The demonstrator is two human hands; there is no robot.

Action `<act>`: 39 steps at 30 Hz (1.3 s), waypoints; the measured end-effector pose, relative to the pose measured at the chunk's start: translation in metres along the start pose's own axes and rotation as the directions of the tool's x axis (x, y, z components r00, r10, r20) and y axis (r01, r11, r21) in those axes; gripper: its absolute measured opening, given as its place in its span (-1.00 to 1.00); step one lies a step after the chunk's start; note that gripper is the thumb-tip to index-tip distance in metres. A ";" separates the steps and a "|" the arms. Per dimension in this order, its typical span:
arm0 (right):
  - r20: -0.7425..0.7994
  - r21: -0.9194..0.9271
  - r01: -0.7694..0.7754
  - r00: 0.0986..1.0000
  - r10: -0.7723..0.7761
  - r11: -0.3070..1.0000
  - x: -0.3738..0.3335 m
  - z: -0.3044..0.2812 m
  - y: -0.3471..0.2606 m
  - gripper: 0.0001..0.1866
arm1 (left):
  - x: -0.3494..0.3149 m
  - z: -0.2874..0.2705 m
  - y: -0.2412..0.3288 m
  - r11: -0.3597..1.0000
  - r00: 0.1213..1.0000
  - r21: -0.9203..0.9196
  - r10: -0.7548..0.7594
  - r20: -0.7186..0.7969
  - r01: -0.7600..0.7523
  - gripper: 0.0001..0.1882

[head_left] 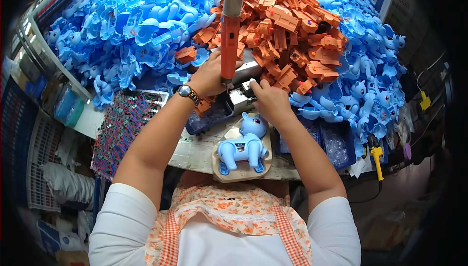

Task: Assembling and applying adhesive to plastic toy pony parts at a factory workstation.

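Note:
A blue toy pony [234, 151] lies on a beige holding block [213, 168] at the bench's front edge, with an opening in its side that shows parts within. My left hand [209, 77], a watch on its wrist, reaches behind an orange upright tool [230, 46] on a grey shaft, which hides most of its fingers. My right hand [270, 101] is closed, its fingertips pinched at a small white and black part over a metal box [239, 98]. What exactly they grip is too small to make out.
Blue toy shells [112, 37] are heaped at left and right, with orange casings [292, 37] piled between. Wired circuit boards [124, 124] fill a tray at left. Dark blue bins [336, 144] hold clear small parts. A yellow glue gun [377, 161] hangs at right.

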State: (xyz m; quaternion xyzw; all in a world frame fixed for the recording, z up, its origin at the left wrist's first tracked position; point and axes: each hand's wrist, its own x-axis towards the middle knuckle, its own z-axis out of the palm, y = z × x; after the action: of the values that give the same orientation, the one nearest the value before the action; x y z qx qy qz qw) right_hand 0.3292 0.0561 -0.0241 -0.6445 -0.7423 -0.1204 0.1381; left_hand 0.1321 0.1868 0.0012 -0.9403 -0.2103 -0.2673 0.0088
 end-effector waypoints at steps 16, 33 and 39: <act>-0.014 0.105 0.274 0.962 -0.274 0.956 0.034 0.018 0.017 -0.42 | -0.009 0.014 -0.003 0.998 0.999 -0.057 -0.016 -0.042 0.014 -0.20; 0.050 0.052 0.178 0.982 -0.181 0.983 0.026 0.004 0.011 -0.36 | 0.001 0.029 -0.011 0.995 0.991 -0.084 0.038 -0.129 -0.049 -0.38; -0.002 -0.004 0.230 0.973 -0.230 0.973 0.037 0.012 0.022 -0.31 | 0.006 0.031 -0.007 0.998 0.982 -0.054 0.029 -0.187 -0.040 -0.43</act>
State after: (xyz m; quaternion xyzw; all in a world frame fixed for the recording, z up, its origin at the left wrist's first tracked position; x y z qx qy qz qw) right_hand 0.3457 0.0979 -0.0217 -0.5544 -0.8114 -0.1381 0.1231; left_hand 0.1491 0.1996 -0.0228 -0.9146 -0.1843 -0.3600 0.0058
